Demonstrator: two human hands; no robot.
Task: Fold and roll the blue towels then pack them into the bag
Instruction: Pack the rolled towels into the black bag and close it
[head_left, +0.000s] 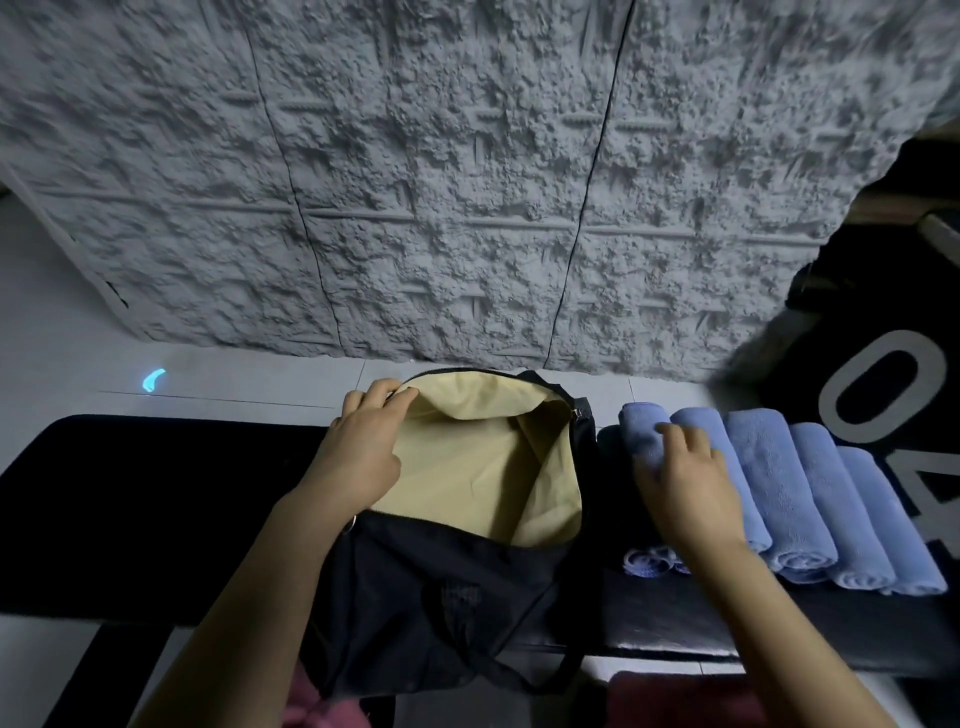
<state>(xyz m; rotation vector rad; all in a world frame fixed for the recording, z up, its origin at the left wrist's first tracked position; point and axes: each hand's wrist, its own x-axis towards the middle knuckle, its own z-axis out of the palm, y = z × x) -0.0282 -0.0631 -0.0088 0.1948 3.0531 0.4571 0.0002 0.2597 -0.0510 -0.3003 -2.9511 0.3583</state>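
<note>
1. work surface: a long black padded bench (130, 493) runs across the view, with white floor tiles (234, 379) and a grey rough-textured wall panel (467, 182) behind it.
2. container: a black fabric bag with a pale yellow lining (447, 597) lies on the bench at centre. its zip is undone and its mouth gapes wide towards the camera. no towel shows inside it. a black strap (467, 654) hangs down over the near edge of the bench.
3. left hand (363, 441): positioned at the far left rim of the bag's mouth. its fingers are curled over the rim and clamped on it, holding the opening apart.
4. task items: a row of rolled blue towels (810, 493) lies on the bench just beside the bag, on its right. the rolls touch side by side, with their spiral ends facing the camera.
5. right hand (685, 483): laid on top of the leftmost rolls of the row, fingers bent over the leftmost blue roll (641, 428). motion blur prevents telling whether the fingers clasp it or only rest on it.
6. surroundings: a black item with large grey lettering (883, 389) stands behind the towels at right. a small cyan light spot (154, 379) shows on the floor at left.
</note>
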